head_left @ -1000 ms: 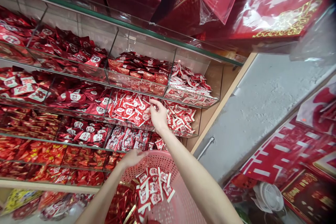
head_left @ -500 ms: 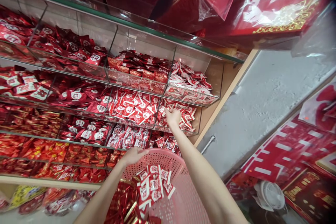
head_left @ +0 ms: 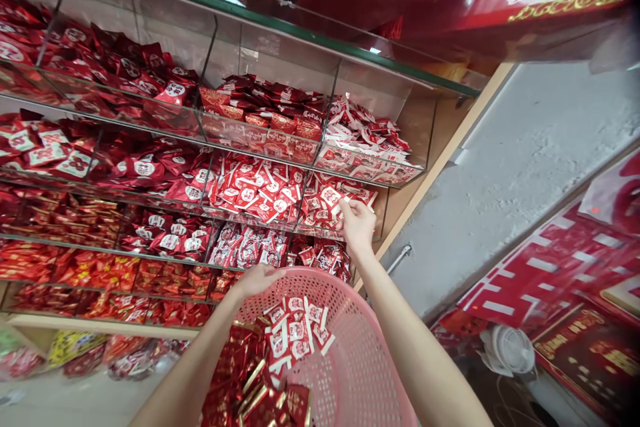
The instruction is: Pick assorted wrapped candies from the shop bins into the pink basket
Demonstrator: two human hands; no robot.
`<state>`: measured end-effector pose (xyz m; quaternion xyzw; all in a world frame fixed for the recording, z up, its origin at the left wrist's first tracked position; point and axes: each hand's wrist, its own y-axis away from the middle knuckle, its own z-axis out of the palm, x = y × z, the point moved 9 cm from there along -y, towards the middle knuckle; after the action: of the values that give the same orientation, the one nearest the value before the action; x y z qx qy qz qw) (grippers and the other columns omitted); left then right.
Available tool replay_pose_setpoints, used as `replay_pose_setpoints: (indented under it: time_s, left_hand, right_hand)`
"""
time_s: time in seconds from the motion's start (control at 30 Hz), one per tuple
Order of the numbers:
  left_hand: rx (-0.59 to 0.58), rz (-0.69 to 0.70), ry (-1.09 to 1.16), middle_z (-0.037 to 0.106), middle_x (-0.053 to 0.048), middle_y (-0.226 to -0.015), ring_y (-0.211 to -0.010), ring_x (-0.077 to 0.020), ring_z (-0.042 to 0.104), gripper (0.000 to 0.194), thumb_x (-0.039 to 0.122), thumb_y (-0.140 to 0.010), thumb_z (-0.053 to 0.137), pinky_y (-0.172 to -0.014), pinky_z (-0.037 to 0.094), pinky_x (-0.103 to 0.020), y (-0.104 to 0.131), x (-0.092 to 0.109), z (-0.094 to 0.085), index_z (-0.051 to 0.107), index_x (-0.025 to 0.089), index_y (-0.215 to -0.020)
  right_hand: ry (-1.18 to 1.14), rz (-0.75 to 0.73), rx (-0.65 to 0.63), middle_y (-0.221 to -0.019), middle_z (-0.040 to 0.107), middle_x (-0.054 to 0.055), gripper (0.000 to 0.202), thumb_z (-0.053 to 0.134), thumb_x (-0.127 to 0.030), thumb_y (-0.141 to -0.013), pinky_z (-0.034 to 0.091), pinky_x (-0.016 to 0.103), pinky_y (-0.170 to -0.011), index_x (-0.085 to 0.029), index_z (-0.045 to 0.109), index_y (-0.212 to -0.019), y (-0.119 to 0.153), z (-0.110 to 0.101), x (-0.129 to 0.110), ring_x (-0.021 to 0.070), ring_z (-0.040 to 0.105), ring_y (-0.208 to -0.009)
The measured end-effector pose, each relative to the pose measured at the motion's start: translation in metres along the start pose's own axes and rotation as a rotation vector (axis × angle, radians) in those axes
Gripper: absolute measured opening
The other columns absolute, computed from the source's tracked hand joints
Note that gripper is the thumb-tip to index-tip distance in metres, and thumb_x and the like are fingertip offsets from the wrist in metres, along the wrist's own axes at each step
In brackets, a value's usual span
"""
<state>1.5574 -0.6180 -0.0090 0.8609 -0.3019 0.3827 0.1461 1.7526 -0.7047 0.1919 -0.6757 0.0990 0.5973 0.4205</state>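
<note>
My left hand (head_left: 257, 280) is closed on the left part of the rim of a pink perforated basket (head_left: 360, 347). Inside the basket lie small red-and-white packets (head_left: 295, 330) and dark red wrapped pieces with gold edges (head_left: 240, 373). My right hand (head_left: 359, 223) is at the front of a shelf compartment, its fingers pinched on a small red-and-white packet (head_left: 331, 197). More such packets lie behind and below it in that compartment.
Clear-walled shelf compartments (head_left: 270, 187) full of red packets stretch to the left. A green-edged glass shelf (head_left: 300, 30) with large red boxes hangs above. A wooden side panel (head_left: 450, 147) and a grey wall (head_left: 520, 167) stand at the right.
My right hand has moved to the right and slightly back from the packets, and a packet now shows at its fingertips. The view has shifted a little; my left hand stays on the rim.
</note>
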Motion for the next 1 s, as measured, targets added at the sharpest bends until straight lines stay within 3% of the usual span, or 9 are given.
replay_pose_setpoints:
  time_s: [0.1, 0.17, 0.33, 0.4, 0.53, 0.83, 1.0]
  left_hand:
    - [-0.02, 0.0, 0.007, 0.039, 0.003, -0.051, -0.051, -0.0108, 0.034, 0.055, 0.07, -0.065, 0.033, -0.05, 0.023, -0.021, -0.001, 0.0, 0.003, 0.045, 0.018, -0.054]
    - [-0.038, 0.001, 0.021, 0.043, 0.002, -0.052, -0.052, -0.0114, 0.037, 0.054, 0.069, -0.066, 0.034, -0.051, 0.024, -0.021, -0.002, 0.0, 0.005, 0.048, 0.018, -0.056]
    - [-0.044, 0.001, 0.037, 0.05, 0.001, -0.056, -0.056, -0.013, 0.041, 0.055, 0.069, -0.065, 0.034, -0.053, 0.026, -0.021, 0.0, -0.001, 0.005, 0.052, 0.017, -0.058]
    - [-0.036, -0.004, 0.028, 0.049, 0.001, -0.055, -0.055, -0.0129, 0.041, 0.055, 0.069, -0.065, 0.034, -0.053, 0.026, -0.021, 0.001, -0.002, 0.004, 0.051, 0.017, -0.057]
    - [-0.041, -0.006, 0.028, 0.049, 0.001, -0.055, -0.056, -0.013, 0.042, 0.055, 0.069, -0.066, 0.034, -0.053, 0.026, -0.021, 0.002, -0.001, 0.005, 0.053, 0.017, -0.059]
    - [-0.015, 0.034, -0.013, 0.041, 0.003, -0.05, -0.051, -0.011, 0.035, 0.053, 0.068, -0.066, 0.035, -0.05, 0.024, -0.021, -0.003, 0.009, 0.005, 0.046, 0.018, -0.053]
    - [0.016, 0.027, -0.034, 0.039, 0.004, -0.05, -0.05, -0.0106, 0.035, 0.053, 0.069, -0.066, 0.034, -0.05, 0.023, -0.021, -0.002, 0.006, 0.0, 0.043, 0.018, -0.052]
  right_hand:
    - [-0.037, 0.038, -0.039, -0.037, 0.045, -0.008, 0.027, 0.057, -0.045, -0.068, 0.025, 0.019, -0.031, -0.02, 0.053, -0.076, 0.029, -0.025, 0.003, 0.007, 0.037, -0.029]
    - [-0.016, 0.119, -0.147, -0.037, 0.046, -0.008, 0.028, 0.057, -0.045, -0.069, 0.024, 0.018, -0.031, -0.019, 0.054, -0.078, 0.051, -0.033, 0.02, 0.0059, 0.034, -0.028]
    - [0.113, 0.386, -0.553, -0.038, 0.049, -0.005, 0.031, 0.056, -0.049, -0.068, 0.024, 0.017, -0.033, -0.017, 0.054, -0.068, 0.116, -0.038, 0.1, 0.0059, 0.038, -0.031]
    - [0.138, 0.467, -0.654, -0.041, 0.051, -0.004, 0.034, 0.057, -0.05, -0.066, 0.024, 0.017, -0.033, -0.017, 0.054, -0.065, 0.136, -0.04, 0.128, 0.0059, 0.04, -0.031]
    - [0.137, 0.557, -0.632, -0.04, 0.052, -0.004, 0.037, 0.057, -0.053, -0.064, 0.025, 0.017, -0.033, -0.016, 0.052, -0.063, 0.149, -0.038, 0.156, 0.0061, 0.041, -0.032]
    - [0.117, 0.79, -0.648, -0.038, 0.052, -0.003, 0.027, 0.066, -0.039, -0.058, 0.023, 0.015, -0.029, -0.015, 0.054, -0.058, 0.168, 0.034, 0.186, 0.0061, 0.044, -0.032]
    - [0.145, 0.797, -0.626, -0.035, 0.049, -0.004, 0.024, 0.064, -0.033, -0.062, 0.023, 0.015, -0.026, -0.016, 0.051, -0.05, 0.173, 0.049, 0.197, 0.0054, 0.041, -0.028]
